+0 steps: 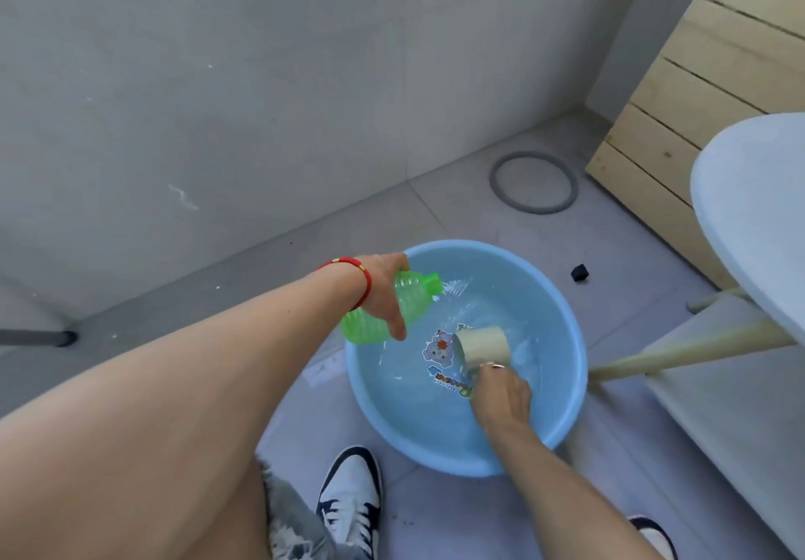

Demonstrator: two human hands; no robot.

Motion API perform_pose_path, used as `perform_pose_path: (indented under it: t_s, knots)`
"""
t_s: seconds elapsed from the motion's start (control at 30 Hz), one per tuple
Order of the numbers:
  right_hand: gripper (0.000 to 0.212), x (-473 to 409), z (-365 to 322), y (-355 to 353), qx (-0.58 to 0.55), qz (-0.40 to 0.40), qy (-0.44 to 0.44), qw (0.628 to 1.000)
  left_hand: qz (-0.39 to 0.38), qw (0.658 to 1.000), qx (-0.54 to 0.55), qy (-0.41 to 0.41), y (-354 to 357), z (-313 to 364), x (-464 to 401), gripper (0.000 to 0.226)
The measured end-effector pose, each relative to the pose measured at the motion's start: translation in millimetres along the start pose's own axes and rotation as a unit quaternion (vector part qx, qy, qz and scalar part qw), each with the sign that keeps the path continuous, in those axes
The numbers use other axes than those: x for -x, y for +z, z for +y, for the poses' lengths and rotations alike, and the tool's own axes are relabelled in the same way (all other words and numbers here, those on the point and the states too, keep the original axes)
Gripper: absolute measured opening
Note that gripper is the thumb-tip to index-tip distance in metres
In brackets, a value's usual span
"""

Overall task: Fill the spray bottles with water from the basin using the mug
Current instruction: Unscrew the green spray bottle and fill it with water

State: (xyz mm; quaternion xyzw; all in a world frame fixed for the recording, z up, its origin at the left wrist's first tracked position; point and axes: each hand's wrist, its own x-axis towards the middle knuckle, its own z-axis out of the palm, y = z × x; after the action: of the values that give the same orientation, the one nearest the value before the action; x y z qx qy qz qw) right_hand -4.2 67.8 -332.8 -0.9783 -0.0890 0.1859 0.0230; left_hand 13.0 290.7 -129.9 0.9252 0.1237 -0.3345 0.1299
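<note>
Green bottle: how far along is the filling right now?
Done: the green bottle has its cap off and is tilted over the blue basin, gripped by the left hand. In hand: the right hand dips the mug into the water. Left: pouring; the fill level is unreadable.

grey ring (534, 182), black cube (580, 273), wooden crate (679, 132)

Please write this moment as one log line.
left hand: holds bottle, tilted | right hand: dips mug | basin: water
</note>
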Motion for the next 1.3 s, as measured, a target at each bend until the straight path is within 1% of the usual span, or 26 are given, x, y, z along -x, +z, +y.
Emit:
perform_pose_path:
  t_s: [0.07, 0.1, 0.13, 0.2, 0.23, 0.3, 0.4, 0.47, 0.6, 0.77, 0.83, 0.9, 1.0, 1.13, 1.3]
  knots:
    - [0.028, 1.4, -4.2, 0.4, -0.078, -0.009, 0.029, 0.996, 0.004, 1.000, -0.013, -0.010, -1.3, 6.0, 1.7, 0.103]
    - [0.027, 1.0, -3.7, -0.9, -0.140, -0.015, 0.052, 0.989, 0.007, 1.000, -0.019, -0.013, -2.5, 8.9, 3.8, 0.101]
    - [0.029, -0.8, -1.4, -2.5, -0.215, -0.019, 0.080, 0.973, 0.009, 1.000, -0.023, -0.015, -4.2, 11.1, 5.0, 0.100]
    - [0.030, -3.3, 6.6, -9.4, -0.373, -0.042, 0.131, 0.918, 0.014, 1.000, -0.020, -0.016, -7.6, 14.8, 11.1, 0.099]
    - [0.030, -2.4, 11.6, -15.2, -0.430, -0.053, 0.145, 0.890, 0.020, 1.000, -0.016, -0.013, -8.9, 16.0, 14.5, 0.099]
    - [0.030, -0.3, 20.9, -27.1, -0.498, -0.077, 0.137, 0.853, 0.030, 1.000, 0.001, -0.008, -10.5, 16.6, 19.5, 0.099]
    - [0.031, 10.7, 29.8, -59.4, -0.551, -0.100, 0.080, 0.824, 0.043, 0.999, 0.029, 0.012, -9.9, 14.9, 28.9, 0.097]
    - [0.031, 15.9, 34.5, -87.3, -0.553, -0.100, 0.048, 0.826, 0.044, 0.998, 0.046, 0.019, -10.8, 12.2, 32.0, 0.095]
    - [0.031, 32.4, 43.3, -160.8, -0.531, -0.055, 0.021, 0.845, 0.050, 0.994, 0.090, 0.037, -14.5, 11.8, 40.1, 0.097]
    - [0.042, 50.5, 52.1, -242.5, -0.425, 0.036, -0.026, 0.904, 0.066, 0.986, 0.134, 0.077, -16.6, 20.9, 42.3, 0.092]
    - [0.041, 57.2, 55.6, -267.0, -0.405, 0.049, -0.047, 0.912, 0.083, 0.984, 0.130, 0.089, -16.9, 26.3, 40.8, 0.093]
    - [0.042, 62.8, 57.0, -286.5, -0.387, 0.062, -0.050, 0.919, 0.095, 0.983, 0.125, 0.097, -16.9, 32.2, 39.2, 0.096]
    - [0.039, 69.6, 54.5, -303.2, -0.346, 0.086, -0.051, 0.933, 0.097, 0.984, 0.112, 0.103, -16.0, 41.0, 36.1, 0.092]
    - [0.043, 74.4, 53.0, -304.0, -0.334, 0.119, -0.074, 0.932, 0.095, 0.986, 0.089, 0.101, -13.7, 45.5, 30.6, 0.093]
    - [0.046, 70.6, 55.9, -301.4, -0.312, 0.143, -0.093, 0.935, 0.072, 0.991, 0.072, 0.089, -11.3, 46.4, 28.8, 0.108]
